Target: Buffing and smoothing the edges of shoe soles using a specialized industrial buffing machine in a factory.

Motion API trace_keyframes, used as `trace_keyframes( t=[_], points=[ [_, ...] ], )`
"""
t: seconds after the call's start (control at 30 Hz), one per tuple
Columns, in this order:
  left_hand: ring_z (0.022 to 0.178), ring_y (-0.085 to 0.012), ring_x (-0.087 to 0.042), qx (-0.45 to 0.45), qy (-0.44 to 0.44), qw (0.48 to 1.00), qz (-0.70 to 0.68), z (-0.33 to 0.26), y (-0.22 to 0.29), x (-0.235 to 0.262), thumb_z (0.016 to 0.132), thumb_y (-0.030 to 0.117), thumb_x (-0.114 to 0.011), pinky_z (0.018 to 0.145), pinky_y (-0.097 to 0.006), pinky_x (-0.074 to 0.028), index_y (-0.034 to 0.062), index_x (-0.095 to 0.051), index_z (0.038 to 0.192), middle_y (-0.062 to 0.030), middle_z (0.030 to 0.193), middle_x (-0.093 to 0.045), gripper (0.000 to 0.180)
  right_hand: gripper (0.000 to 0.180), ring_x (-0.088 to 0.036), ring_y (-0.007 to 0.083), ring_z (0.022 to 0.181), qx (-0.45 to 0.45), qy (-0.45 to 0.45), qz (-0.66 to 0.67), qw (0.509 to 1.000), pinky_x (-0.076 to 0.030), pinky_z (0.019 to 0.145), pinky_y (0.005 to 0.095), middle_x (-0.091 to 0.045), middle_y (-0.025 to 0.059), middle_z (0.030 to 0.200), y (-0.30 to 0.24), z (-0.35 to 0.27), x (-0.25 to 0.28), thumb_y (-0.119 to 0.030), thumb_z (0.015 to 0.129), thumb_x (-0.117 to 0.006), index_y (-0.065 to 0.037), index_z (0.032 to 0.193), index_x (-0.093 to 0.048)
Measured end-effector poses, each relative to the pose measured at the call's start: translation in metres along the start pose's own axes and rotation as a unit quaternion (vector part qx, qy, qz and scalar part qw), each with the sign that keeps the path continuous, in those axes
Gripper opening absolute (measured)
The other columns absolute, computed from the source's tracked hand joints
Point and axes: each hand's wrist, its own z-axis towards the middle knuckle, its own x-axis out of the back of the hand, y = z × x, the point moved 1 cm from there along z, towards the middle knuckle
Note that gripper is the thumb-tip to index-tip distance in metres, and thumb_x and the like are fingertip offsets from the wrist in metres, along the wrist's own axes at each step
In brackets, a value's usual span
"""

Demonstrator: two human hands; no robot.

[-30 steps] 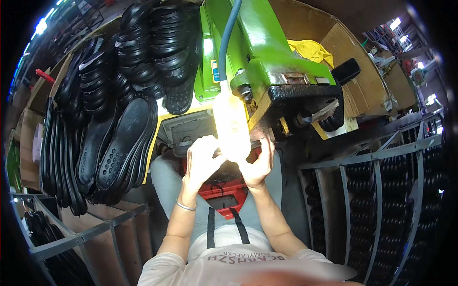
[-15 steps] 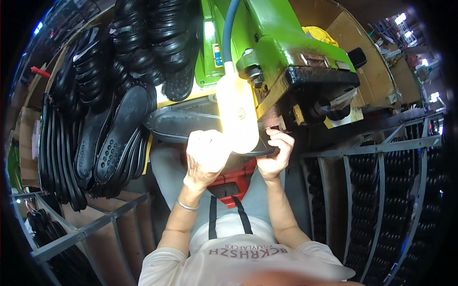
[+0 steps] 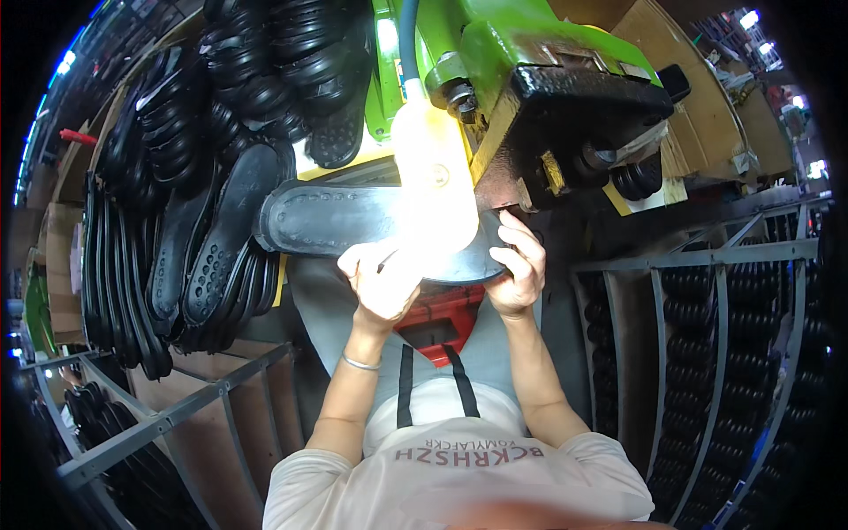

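Both hands gripping black shoe sole (image 3: 353, 221), left hand (image 3: 382, 281) mid-sole, right hand (image 3: 519, 269) at heel end, glaring work lamp (image 3: 433, 181) washing out the middle, green machine (image 3: 530, 71) overhead, stacked soles (image 3: 185, 203) at left

Clad in a pale short-sleeved shirt (image 3: 459, 468) with dark lettering across the chest, crossed by two narrow dark straps (image 3: 433, 384) running down the front. Thin silver bangle (image 3: 360, 362) around the left wrist. Bare forearms, no gloves, grey trousers (image 3: 327, 305) beneath.
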Motion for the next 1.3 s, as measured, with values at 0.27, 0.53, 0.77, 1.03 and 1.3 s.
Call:
trace_keyframes(
  t=[0.27, 0.53, 0.77, 1.03, 1.3],
  points=[
    [0.094, -0.0204, -0.058, -0.019, 0.027, 0.999, 0.012, 0.001, 0.001, 0.002, 0.057, 0.006, -0.07, 0.079, -0.038, -0.035, 0.0126, -0.072, 0.092, -0.0021, 0.098, -0.069, 0.035, 0.04, -0.062, 0.0406, 0.105, 0.009, -0.01, -0.016, 1.0, -0.055, 0.088, 0.0439, -0.06, 0.0172, 0.106, -0.001, -0.002, 0.0, 0.019, 0.057, -0.057, 0.001, 0.092, -0.06],
    [0.09, -0.0193, -0.059, -0.027, 0.024, 0.999, 0.008, 0.005, -0.007, 0.003, 0.056, 0.008, -0.069, 0.083, -0.04, -0.035, 0.0101, -0.072, 0.096, -0.0012, 0.093, -0.068, 0.04, 0.037, -0.063, 0.0398, 0.102, 0.01, -0.039, -0.019, 0.999, -0.056, 0.086, 0.0429, -0.061, 0.0184, 0.107, -0.009, 0.01, 0.0, 0.014, 0.061, -0.064, 0.001, 0.096, -0.06],
    [0.067, -0.0175, -0.052, -0.01, 0.007, 0.997, -0.081, 0.028, -0.002, -0.003, 0.066, 0.025, -0.077, 0.073, -0.035, -0.036, 0.0131, -0.072, 0.094, 0.0019, 0.075, -0.061, 0.031, 0.046, -0.065, 0.0318, 0.096, -0.161, -0.029, 0.066, 0.984, -0.055, 0.083, 0.0368, -0.066, 0.0164, 0.099, 0.002, 0.0, 0.004, -0.005, 0.061, -0.084, 0.003, 0.1, -0.062],
    [0.067, -0.0199, -0.057, -0.024, 0.036, 0.994, -0.097, 0.055, 0.0, -0.016, 0.062, 0.038, -0.081, 0.061, -0.035, -0.039, 0.013, -0.071, 0.089, -0.0004, 0.08, -0.066, 0.038, 0.05, -0.065, 0.0202, 0.095, -0.303, 0.032, 0.185, 0.934, -0.054, 0.082, 0.03, -0.064, 0.0148, 0.108, 0.008, -0.001, 0.003, 0.003, 0.076, -0.075, 0.006, 0.121, -0.055],
    [0.067, -0.0228, -0.058, -0.012, 0.027, 0.997, -0.073, 0.065, -0.002, -0.018, 0.062, 0.036, -0.082, 0.063, -0.036, -0.042, 0.0099, -0.069, 0.093, -0.0022, 0.081, -0.064, 0.042, 0.046, -0.066, 0.0221, 0.09, -0.268, 0.077, 0.217, 0.935, -0.054, 0.082, 0.0316, -0.064, 0.0176, 0.103, 0.012, 0.005, -0.005, 0.008, 0.078, -0.071, 0.004, 0.118, -0.048]
  ],
)
